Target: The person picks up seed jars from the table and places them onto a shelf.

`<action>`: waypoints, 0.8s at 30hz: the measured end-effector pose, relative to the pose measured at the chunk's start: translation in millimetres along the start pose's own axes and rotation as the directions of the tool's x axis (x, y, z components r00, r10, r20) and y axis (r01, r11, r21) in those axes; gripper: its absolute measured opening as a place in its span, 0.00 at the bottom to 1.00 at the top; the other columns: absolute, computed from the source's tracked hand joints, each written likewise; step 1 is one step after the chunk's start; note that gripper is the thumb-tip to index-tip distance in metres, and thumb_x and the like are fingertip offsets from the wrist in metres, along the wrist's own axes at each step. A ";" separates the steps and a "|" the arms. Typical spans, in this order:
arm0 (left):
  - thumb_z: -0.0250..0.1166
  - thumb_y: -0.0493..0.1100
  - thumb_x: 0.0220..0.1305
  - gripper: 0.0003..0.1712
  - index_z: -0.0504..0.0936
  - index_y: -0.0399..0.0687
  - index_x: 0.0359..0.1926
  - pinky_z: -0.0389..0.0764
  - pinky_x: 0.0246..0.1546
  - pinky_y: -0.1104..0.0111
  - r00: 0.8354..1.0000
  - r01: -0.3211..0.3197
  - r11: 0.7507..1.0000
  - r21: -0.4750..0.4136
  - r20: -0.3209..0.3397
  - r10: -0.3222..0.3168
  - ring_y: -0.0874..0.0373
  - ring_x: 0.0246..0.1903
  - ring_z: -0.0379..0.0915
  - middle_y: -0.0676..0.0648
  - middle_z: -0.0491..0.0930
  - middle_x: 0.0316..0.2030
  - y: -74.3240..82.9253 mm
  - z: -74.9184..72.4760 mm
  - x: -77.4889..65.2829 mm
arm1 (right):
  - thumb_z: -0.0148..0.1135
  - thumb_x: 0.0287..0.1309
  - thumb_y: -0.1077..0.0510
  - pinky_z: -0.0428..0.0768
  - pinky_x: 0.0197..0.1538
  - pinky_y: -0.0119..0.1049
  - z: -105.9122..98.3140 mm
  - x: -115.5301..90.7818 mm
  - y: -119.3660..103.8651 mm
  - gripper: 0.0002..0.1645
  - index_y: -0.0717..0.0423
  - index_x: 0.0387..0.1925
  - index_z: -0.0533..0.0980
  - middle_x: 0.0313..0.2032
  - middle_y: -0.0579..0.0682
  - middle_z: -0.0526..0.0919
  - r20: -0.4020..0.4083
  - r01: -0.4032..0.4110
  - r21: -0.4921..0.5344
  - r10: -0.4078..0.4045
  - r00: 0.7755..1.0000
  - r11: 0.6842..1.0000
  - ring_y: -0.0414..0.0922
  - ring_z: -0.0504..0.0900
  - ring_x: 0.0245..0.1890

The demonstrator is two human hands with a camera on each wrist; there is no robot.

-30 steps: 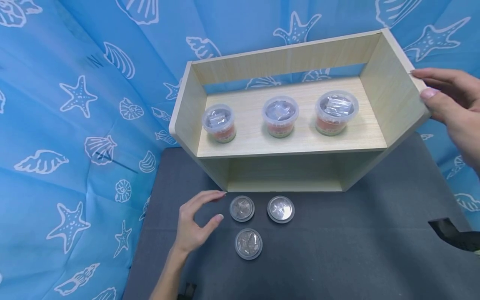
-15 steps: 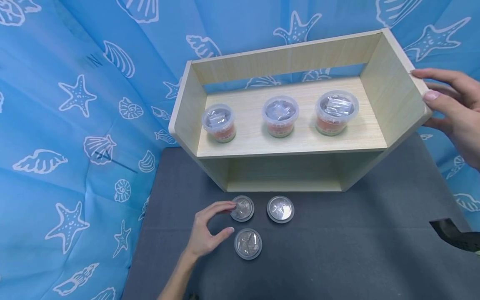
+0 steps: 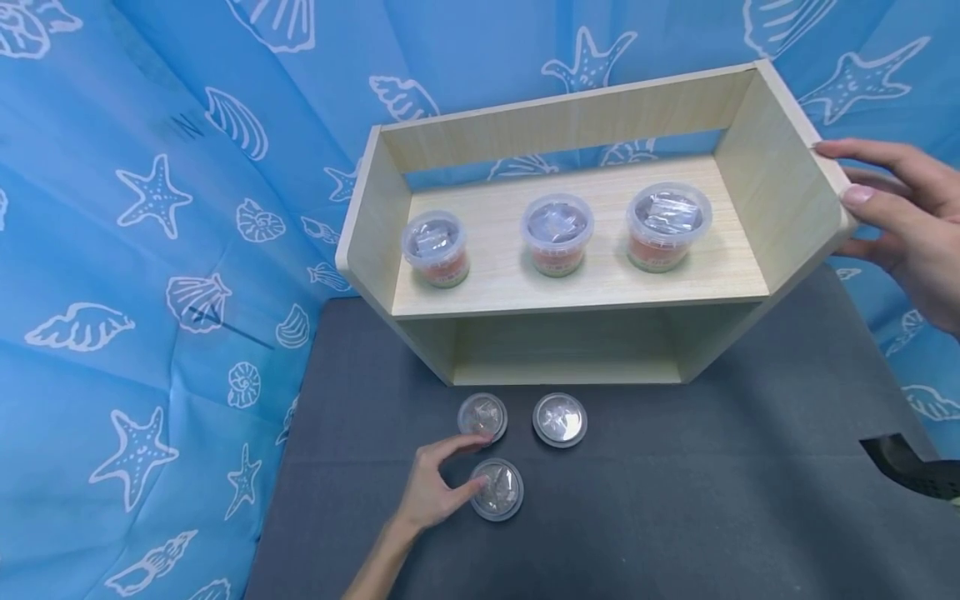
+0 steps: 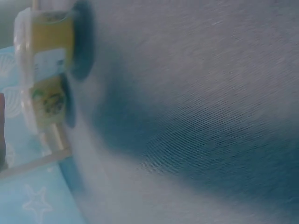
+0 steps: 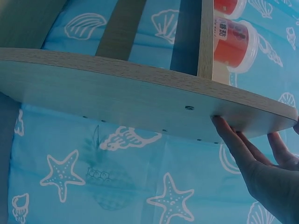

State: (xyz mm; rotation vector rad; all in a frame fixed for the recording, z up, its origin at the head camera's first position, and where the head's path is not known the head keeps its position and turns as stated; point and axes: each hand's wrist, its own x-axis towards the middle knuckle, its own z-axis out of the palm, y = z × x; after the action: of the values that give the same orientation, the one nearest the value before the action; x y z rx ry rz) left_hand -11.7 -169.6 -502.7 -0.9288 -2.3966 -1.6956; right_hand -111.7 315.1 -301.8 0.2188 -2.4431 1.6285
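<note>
My left hand (image 3: 435, 487) reaches over the dark table with thumb and fingers spread apart. Its thumb tip overlaps the lid of the nearest tub (image 3: 501, 493), while the forefinger lies at the near rim of another clear-lidded tub (image 3: 480, 414). Yellow contents show through a tub (image 4: 53, 42) in the left wrist view. At the right end of the two-tier wooden shelf (image 3: 585, 304), my right hand (image 3: 907, 217) holds the side panel. Its thumb is on the front edge, and fingertips press the outer face (image 5: 154, 105) in the right wrist view.
A third tub (image 3: 560, 420) stands on the table (image 3: 675, 500) before the shelf. Three tubs with reddish contents, such as the middle tub (image 3: 557, 235), stand in a row on the upper tier. A blue shell-patterned curtain (image 3: 150, 292) hangs behind and at the left.
My left hand has moved right and toward the front, from beside the back left tub to the nearest one. The right hand stays at the shelf's side, and the tubs have kept their places.
</note>
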 end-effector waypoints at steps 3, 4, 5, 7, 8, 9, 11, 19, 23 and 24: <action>0.74 0.24 0.43 0.28 0.81 0.30 0.50 0.79 0.55 0.63 0.999 0.030 1.000 0.004 0.012 -0.030 0.46 0.48 0.82 0.36 0.84 0.46 7.5 2.0 0.6 | 0.45 0.74 0.66 0.75 0.47 0.17 -2.1 1.9 2.3 0.30 0.48 0.74 0.62 0.70 0.51 0.63 0.005 -0.003 0.039 0.003 1.000 0.999 0.44 0.66 0.65; 0.74 0.25 0.43 0.28 0.82 0.31 0.51 0.78 0.56 0.64 0.999 0.042 0.999 0.001 0.015 -0.042 0.47 0.49 0.82 0.36 0.84 0.47 8.9 2.6 0.0 | 0.45 0.74 0.67 0.75 0.48 0.17 -2.2 2.3 3.6 0.30 0.49 0.74 0.62 0.70 0.52 0.63 0.009 -0.009 0.079 0.008 1.000 0.997 0.44 0.66 0.65; 0.75 0.25 0.43 0.28 0.82 0.31 0.51 0.78 0.56 0.64 0.999 0.047 0.999 -0.001 0.017 -0.047 0.47 0.49 0.82 0.37 0.84 0.47 9.5 3.3 -0.8 | 0.46 0.74 0.67 0.75 0.48 0.18 -2.2 2.5 4.7 0.31 0.49 0.74 0.62 0.70 0.52 0.62 0.011 -0.016 0.107 0.015 1.000 0.994 0.44 0.66 0.65; 0.75 0.25 0.44 0.28 0.82 0.32 0.51 0.77 0.58 0.64 0.998 0.055 0.998 -0.011 0.019 -0.055 0.47 0.50 0.81 0.36 0.84 0.47 8.9 5.0 -3.3 | 0.46 0.73 0.68 0.76 0.51 0.20 -2.0 2.6 7.1 0.31 0.49 0.73 0.63 0.71 0.52 0.62 0.012 -0.023 0.160 0.022 1.000 0.987 0.45 0.66 0.65; 0.75 0.25 0.44 0.28 0.82 0.32 0.51 0.76 0.58 0.64 0.998 0.059 0.998 -0.016 0.020 -0.059 0.47 0.50 0.81 0.36 0.84 0.47 7.6 6.0 -4.9 | 0.46 0.73 0.68 0.76 0.51 0.20 -1.8 2.7 8.4 0.31 0.49 0.73 0.63 0.70 0.53 0.62 0.012 -0.023 0.195 0.021 1.000 0.981 0.45 0.66 0.65; 0.75 0.25 0.43 0.28 0.82 0.32 0.51 0.76 0.59 0.64 0.998 0.064 0.998 -0.022 0.020 -0.063 0.47 0.50 0.81 0.36 0.84 0.47 5.9 7.1 -6.7 | 0.46 0.73 0.69 0.76 0.51 0.20 -1.7 2.7 9.7 0.31 0.50 0.73 0.63 0.70 0.53 0.62 0.013 -0.020 0.223 0.017 1.000 0.975 0.45 0.66 0.64; 0.76 0.25 0.43 0.28 0.82 0.31 0.50 0.76 0.59 0.64 0.998 0.063 0.998 -0.021 0.023 -0.063 0.46 0.50 0.81 0.35 0.84 0.47 2.0 9.6 -10.1 | 0.46 0.72 0.70 0.77 0.45 0.17 -2.1 2.2 12.6 0.30 0.52 0.73 0.64 0.69 0.54 0.62 0.015 -0.004 0.296 -0.001 1.000 0.955 0.45 0.67 0.63; 0.78 0.28 0.43 0.29 0.82 0.33 0.50 0.73 0.61 0.62 0.996 0.077 0.997 -0.002 0.049 -0.077 0.41 0.53 0.79 0.35 0.83 0.49 -14.5 19.3 -23.6 | 0.45 0.74 0.67 0.65 0.68 0.35 0.3 -1.0 11.3 0.31 0.49 0.74 0.61 0.72 0.52 0.61 0.016 -0.008 0.230 0.005 1.000 0.973 0.46 0.66 0.65; 0.78 0.30 0.44 0.29 0.82 0.34 0.51 0.72 0.62 0.59 0.995 0.089 0.996 0.016 0.046 -0.089 0.39 0.54 0.77 0.35 0.82 0.51 -17.2 22.9 -28.1 | 0.43 0.76 0.65 0.44 0.74 0.58 3.7 -3.4 5.8 0.32 0.43 0.76 0.57 0.74 0.49 0.57 0.014 -0.010 0.047 0.010 1.000 0.999 0.46 0.63 0.67; 0.78 0.30 0.43 0.30 0.82 0.34 0.51 0.72 0.62 0.59 0.994 0.095 0.995 0.025 0.045 -0.096 0.39 0.54 0.77 0.36 0.82 0.51 -17.2 23.7 -29.0 | 0.43 0.76 0.65 0.45 0.74 0.58 4.1 -3.7 5.3 0.32 0.43 0.76 0.57 0.74 0.50 0.57 0.015 -0.006 0.034 0.005 1.000 0.999 0.46 0.63 0.67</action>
State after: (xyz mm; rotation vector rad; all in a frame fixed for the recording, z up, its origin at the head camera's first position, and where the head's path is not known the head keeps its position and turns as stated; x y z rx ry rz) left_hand 10.0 -165.1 -537.3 -0.8736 -2.5230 -1.6917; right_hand -109.6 313.4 -309.0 0.2302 -2.4302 1.6774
